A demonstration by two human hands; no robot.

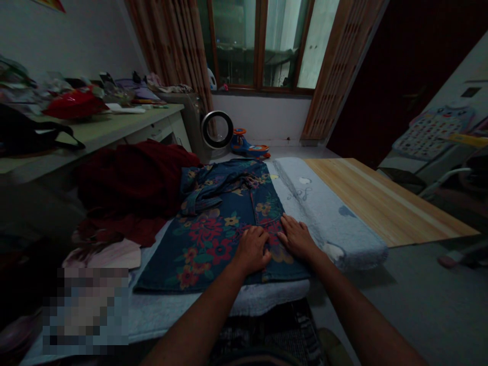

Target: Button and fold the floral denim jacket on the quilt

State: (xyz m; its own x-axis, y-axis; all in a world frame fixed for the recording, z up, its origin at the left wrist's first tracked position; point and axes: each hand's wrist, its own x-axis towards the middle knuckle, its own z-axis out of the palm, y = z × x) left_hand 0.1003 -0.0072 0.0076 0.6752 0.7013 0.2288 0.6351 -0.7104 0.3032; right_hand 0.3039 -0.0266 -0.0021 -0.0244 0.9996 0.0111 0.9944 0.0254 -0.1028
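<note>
A dark blue floral denim garment (213, 249) is spread over the pale blanket, its wide hem towards me. Its upper part is bunched, with a sleeve or strap folded across it. My left hand (251, 250) rests palm down on the denim near the middle of the right half, fingers slightly bent. Beside it, my right hand (298, 236) lies on the garment's right edge, close to a stitched pocket (269, 207), with its fingers stretched forward. Both hands touch the cloth, and neither shows a grip on it.
A dark red cloth heap (133, 175) lies to the left, below a cluttered desk (152, 119). The pale blue blanket (324, 195) borders a wooden board (373, 198) on the right. Beyond are a round-doored appliance (217, 129) and a blue-orange ride-on toy (247, 147).
</note>
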